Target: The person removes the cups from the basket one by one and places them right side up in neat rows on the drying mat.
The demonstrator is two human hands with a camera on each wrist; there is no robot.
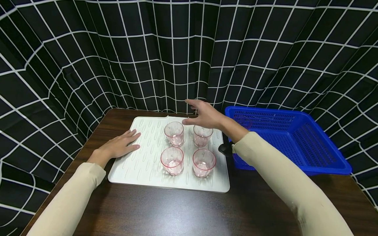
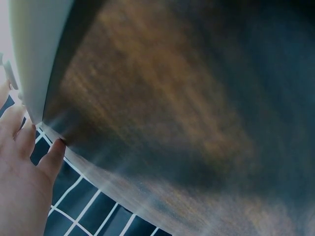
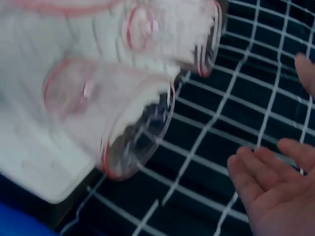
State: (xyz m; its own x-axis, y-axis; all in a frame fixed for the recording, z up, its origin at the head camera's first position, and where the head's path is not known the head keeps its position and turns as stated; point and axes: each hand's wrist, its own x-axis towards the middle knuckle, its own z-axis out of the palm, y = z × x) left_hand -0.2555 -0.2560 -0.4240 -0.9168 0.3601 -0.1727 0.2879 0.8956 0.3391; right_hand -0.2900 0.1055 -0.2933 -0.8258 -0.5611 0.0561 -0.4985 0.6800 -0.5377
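Several pinkish clear glasses stand upright in two rows on a white ridged draining mat [image 1: 133,164]: a back left glass [image 1: 174,134], a front left glass [image 1: 172,161], a front right glass [image 1: 203,164] and a back right glass [image 1: 202,137]. My left hand [image 1: 119,146] rests on the mat's left edge with fingers spread. Above the back right glass hovers my right hand [image 1: 206,114], thumb apart from the fingers and nothing in it. In the right wrist view that hand [image 3: 275,191] is beside the glasses, apart from the near glass [image 3: 108,113].
To the right of the mat stands a blue plastic basket [image 1: 301,144], with a clear pinkish glass [image 1: 243,121] in its back left corner. A small black object [image 1: 225,149] lies between mat and basket. Black grid-patterned curtain [image 1: 189,59] hangs behind the dark wooden table [image 1: 165,209].
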